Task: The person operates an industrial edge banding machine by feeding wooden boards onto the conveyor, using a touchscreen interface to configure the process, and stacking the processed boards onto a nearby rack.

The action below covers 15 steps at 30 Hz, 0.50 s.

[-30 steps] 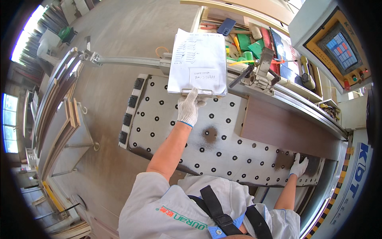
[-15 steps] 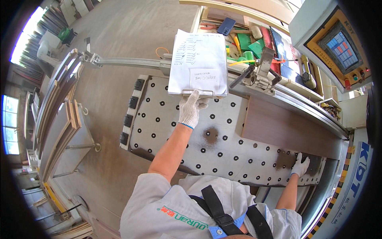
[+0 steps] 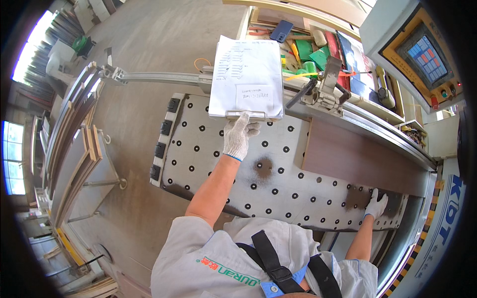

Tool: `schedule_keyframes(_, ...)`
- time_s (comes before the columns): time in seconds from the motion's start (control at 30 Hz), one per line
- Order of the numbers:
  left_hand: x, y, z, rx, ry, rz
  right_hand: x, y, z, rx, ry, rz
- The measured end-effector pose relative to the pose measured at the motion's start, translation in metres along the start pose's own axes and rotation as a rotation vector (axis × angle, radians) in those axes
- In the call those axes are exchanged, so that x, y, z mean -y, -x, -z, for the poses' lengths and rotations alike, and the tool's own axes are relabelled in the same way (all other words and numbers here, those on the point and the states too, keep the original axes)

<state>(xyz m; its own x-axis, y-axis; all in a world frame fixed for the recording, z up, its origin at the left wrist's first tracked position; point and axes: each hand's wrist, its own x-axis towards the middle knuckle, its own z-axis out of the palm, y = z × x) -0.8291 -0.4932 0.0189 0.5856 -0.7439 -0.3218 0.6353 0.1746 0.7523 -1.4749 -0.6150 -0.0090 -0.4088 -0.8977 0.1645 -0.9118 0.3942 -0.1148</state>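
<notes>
My left hand [image 3: 239, 136], in a white knitted glove, grips a clipboard [image 3: 231, 115] by its metal clip end, thumb on top. White papers [image 3: 247, 72] with handwriting and a smaller slip lie on it, above the far part of the perforated grey table [image 3: 233, 171]. My right hand [image 3: 377, 204], gloved too, rests on the table's dark worn right end, with its fingers apart and nothing in them. Beside it on the far side lies a brown panel [image 3: 365, 156], flat on the table against the machine's rail.
A tool shelf behind the rail holds a phone [image 3: 281, 31], a mallet [image 3: 319, 38] and green pieces. A metal clamp bracket [image 3: 328, 92] stands on the rail. At upper right is a control screen [image 3: 426, 54]. Stacked boards [image 3: 79, 164] lean on a rack at left.
The clipboard has shifted very slightly left and tilted a little. Both hands stay practically where they were.
</notes>
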Motion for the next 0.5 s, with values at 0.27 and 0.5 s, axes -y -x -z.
schedule_keyframes(0.27,0.031,0.005,0.020,0.105,-0.168,0.042,0.001,0.005,0.003,-0.065,-0.051,0.071)
schedule_keyframes(0.5,0.042,-0.007,0.034,0.135,-0.142,-0.002,0.003,0.004,0.004,-0.194,-0.071,0.113)
